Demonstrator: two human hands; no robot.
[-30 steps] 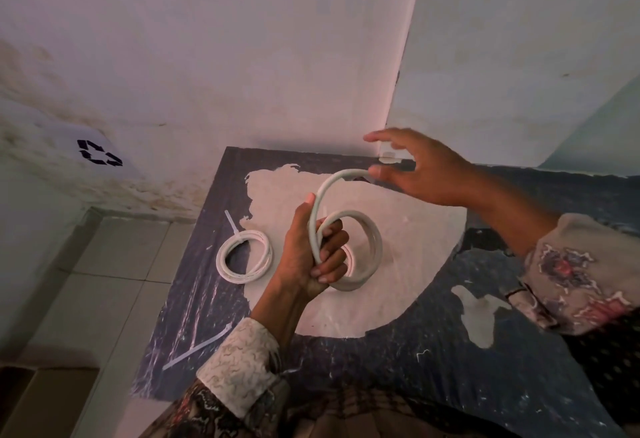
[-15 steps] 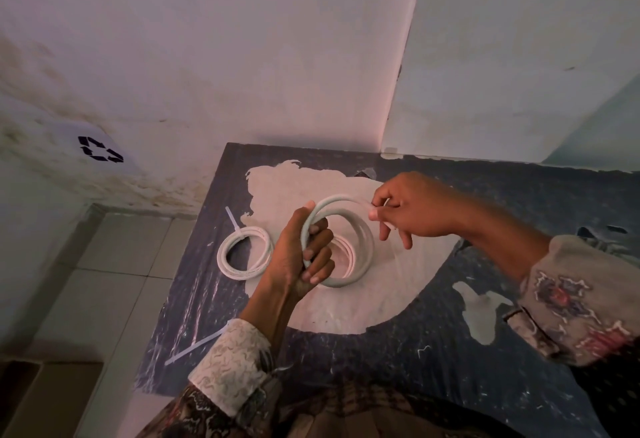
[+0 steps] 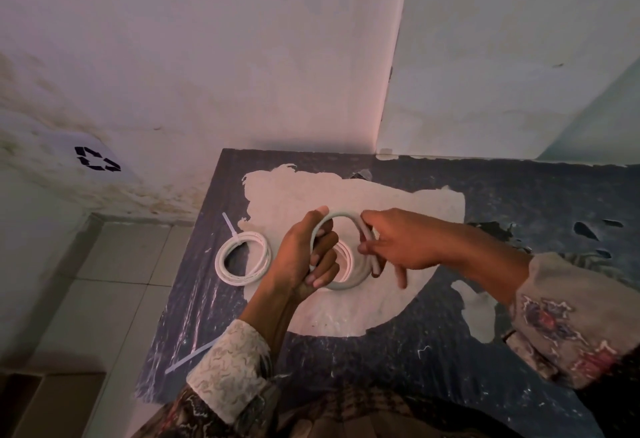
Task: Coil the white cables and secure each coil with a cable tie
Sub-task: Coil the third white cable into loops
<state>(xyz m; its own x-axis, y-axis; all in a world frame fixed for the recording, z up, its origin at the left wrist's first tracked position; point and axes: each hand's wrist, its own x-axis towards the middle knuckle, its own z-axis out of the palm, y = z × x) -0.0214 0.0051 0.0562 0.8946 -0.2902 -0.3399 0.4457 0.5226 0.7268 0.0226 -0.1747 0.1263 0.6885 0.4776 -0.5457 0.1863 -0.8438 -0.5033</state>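
My left hand (image 3: 304,257) grips the left side of a white cable coil (image 3: 341,212), held upright above the table. My right hand (image 3: 398,243) holds the coil's right side, thumb and fingers around the cable, whose free end (image 3: 375,266) pokes out below my fingers. A second white coil (image 3: 242,257), bound with a cable tie whose tail (image 3: 229,224) sticks up, lies flat on the table to the left. A loose white cable tie (image 3: 190,356) lies near the table's front-left edge.
The dark worn table (image 3: 450,351) with a pale bare patch stands in a wall corner. Its left edge drops to a tiled floor (image 3: 110,281). A cardboard box (image 3: 45,403) sits at the bottom left.
My right hand has come down and toward me, winding the cable's last arc onto the coil; it now holds the coil's right side. My left hand kept its grip.
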